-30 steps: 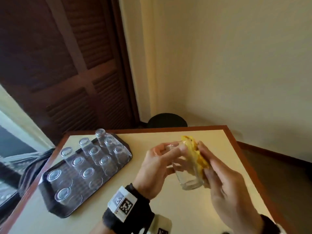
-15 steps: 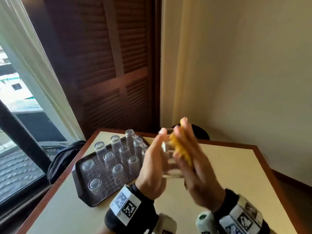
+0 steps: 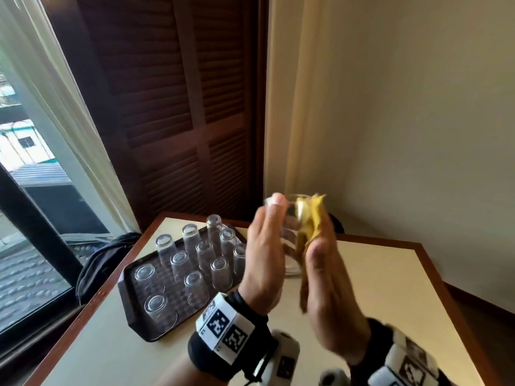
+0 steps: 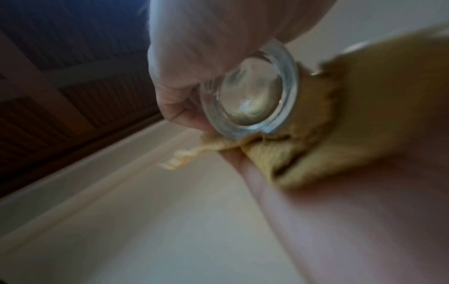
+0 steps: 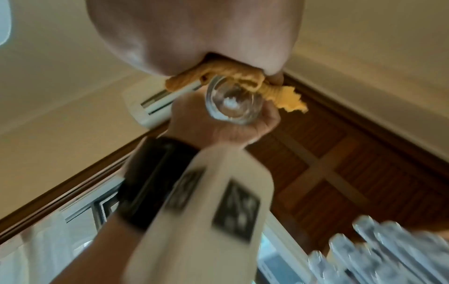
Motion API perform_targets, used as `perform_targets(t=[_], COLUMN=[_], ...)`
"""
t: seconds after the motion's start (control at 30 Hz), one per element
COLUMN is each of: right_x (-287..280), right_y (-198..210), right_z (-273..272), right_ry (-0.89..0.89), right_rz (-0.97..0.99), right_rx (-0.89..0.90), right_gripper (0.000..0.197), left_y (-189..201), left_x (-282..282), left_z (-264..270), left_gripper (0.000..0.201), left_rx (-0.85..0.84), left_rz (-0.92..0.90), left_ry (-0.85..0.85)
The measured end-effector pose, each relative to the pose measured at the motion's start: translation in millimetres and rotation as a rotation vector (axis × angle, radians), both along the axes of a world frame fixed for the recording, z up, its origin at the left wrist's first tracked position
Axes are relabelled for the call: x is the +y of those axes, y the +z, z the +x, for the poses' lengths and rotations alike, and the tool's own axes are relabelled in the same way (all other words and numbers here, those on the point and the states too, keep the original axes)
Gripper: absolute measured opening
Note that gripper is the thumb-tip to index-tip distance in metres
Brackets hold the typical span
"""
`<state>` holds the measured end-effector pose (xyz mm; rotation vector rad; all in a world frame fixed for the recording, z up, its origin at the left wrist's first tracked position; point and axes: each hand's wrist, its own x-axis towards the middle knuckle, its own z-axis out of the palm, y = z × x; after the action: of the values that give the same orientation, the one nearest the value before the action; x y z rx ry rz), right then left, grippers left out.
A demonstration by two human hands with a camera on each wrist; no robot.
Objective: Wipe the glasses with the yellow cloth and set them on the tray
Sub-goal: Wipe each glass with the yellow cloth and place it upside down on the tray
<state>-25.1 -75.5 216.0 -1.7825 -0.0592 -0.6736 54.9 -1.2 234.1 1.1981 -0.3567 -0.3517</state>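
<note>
The left hand [image 3: 263,254] gripped a clear glass [image 3: 291,235], fingers curled round its wall, and held it raised in the air above the table [image 3: 390,288], clear of the surface. The right hand [image 3: 331,296] pressed the yellow cloth [image 3: 309,227] against the glass from 3 o'clock, with its fingers closed on the cloth; a frayed corner of cloth stuck out past the rim at 12 o'clock. In the left wrist view the thick round base of the glass [image 4: 252,92] faced the camera, with the cloth [image 4: 340,119] wrapped against its right side and the left fingers [image 4: 194,76] on its left side. The right wrist view showed the same base [image 5: 233,103] with the cloth [image 5: 243,80] bunched above it under the right hand [image 5: 194,34]. At 9 o'clock from the hands the dark tray [image 3: 131,307] lay on the table, holding about ten glasses [image 3: 178,263] standing upside down in rows. Both wrists wore black bands with white marker tags. The wrist views were blurred.
</note>
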Motion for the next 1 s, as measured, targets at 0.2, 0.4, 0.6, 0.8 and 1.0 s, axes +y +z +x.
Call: perform_targets(t=[0.2, 0.4, 0.6, 0.8, 1.0], right_x=[-13, 12, -11, 5, -5], right_y=[30, 6, 43, 27, 38], right_z=[2, -14, 3, -4, 3], right_ry=[0.096, 0.024, -0.034, 0.055, -0.106], right_rz=[0.32, -0.045, 0.18, 0.03, 0.103], right_rx=[-0.144, -0.097, -0.223, -0.23, -0.325], right_gripper=[0.068, 0.06, 0.045, 0.05, 0.033], left_y=[-3, 15, 9, 23, 17], left_x=[-6, 0, -5, 0, -3], left_z=[-21, 1, -16, -1, -18], left_gripper=[0.086, 0.078, 0.066, 0.089, 0.095], left_rx=[0.032, 0.081, 0.016, 0.031, -0.006], left_rz=[-0.051, -0.187, -0.089, -0.212, -0.138], left_ry=[-0.078, 0.019, -0.091, -0.035, -0.119])
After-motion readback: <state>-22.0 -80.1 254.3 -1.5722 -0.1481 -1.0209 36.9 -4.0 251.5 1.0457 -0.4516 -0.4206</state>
